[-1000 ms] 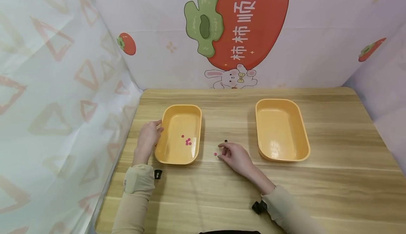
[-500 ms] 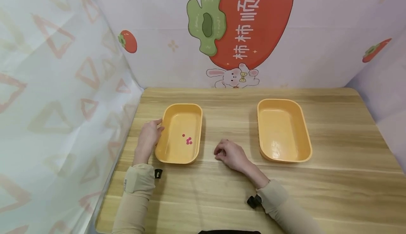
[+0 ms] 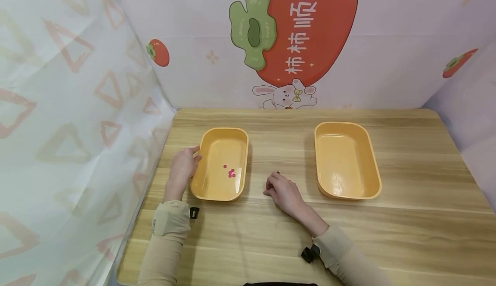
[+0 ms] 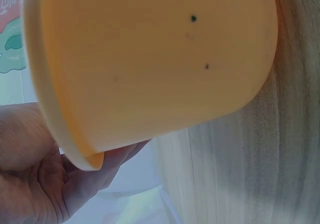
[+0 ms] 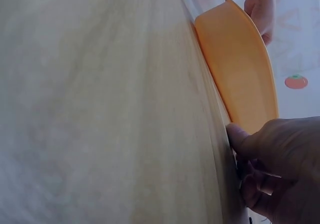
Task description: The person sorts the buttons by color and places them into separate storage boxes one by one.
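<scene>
Beside the left orange plastic tub [image 3: 218, 148], my left hand [image 3: 181, 169] grips its left rim, fingers outside and thumb at the edge. Several small pink discs [image 3: 231, 173] lie on that tub's floor. In the left wrist view the hand [image 4: 65, 184] reaches behind the tub's wall [image 4: 160, 63]. My right hand [image 3: 284, 193] is low over the table between the two tubs, thumb and forefinger together where a pink disc lay; the disc is hidden by the fingers. In the right wrist view, the thumb [image 5: 240, 136] is down at the table surface and the other fingers curl under.
A second orange tub [image 3: 341, 156] stands to the right, with nothing seen inside. One small black disc [image 3: 278, 172] shows just beyond my right hand's knuckles. The wooden table [image 3: 418, 191] meets printed cloth walls [image 3: 186, 70] at the back and left.
My right hand has moved left and closed its fingertips over the pink disc, then shifted slightly right. The left hand keeps its hold on the tub. The head view has tilted a little.
</scene>
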{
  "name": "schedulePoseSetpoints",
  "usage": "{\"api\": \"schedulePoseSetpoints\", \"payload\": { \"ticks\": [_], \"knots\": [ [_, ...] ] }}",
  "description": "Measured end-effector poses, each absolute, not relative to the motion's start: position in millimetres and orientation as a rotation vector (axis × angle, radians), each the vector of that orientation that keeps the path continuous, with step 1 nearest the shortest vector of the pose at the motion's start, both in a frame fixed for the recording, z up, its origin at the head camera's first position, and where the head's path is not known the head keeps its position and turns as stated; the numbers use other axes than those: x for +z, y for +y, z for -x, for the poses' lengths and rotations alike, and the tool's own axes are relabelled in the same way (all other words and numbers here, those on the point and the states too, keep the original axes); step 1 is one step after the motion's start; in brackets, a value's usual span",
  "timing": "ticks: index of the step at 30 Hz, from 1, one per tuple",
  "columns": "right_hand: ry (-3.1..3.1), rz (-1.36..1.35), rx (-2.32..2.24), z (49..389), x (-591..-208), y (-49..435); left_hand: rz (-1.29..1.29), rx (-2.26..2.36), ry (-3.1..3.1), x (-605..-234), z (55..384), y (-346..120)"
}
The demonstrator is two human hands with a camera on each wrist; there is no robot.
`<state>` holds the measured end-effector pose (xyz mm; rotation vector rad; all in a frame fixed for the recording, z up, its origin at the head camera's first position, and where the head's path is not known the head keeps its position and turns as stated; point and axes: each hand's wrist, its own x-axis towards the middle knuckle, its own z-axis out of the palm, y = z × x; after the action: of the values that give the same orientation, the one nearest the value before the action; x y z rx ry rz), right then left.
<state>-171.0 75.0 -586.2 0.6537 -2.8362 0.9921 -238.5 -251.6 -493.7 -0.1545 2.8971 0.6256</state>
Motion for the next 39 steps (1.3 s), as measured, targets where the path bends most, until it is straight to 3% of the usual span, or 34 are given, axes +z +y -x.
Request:
{"api": "schedulePoseSetpoints", "payload": {
  "ticks": [14,27,39],
  "knots": [
    [-2.849,-0.497,1.581,174.5,-575.1,88.1,0.178,0.666,2.892,-489.6,237.5,-251.6],
    [-2.545,-0.43,1.765,173.3,-571.2,84.6,0.151,0.608,2.9,-490.4,234.8,-251.2],
    [-2.384,-0.43,2.015,195.1,-531.4,71.0,0.151,0.625,2.927,-489.0,232.7,-251.3]
  ]
}}
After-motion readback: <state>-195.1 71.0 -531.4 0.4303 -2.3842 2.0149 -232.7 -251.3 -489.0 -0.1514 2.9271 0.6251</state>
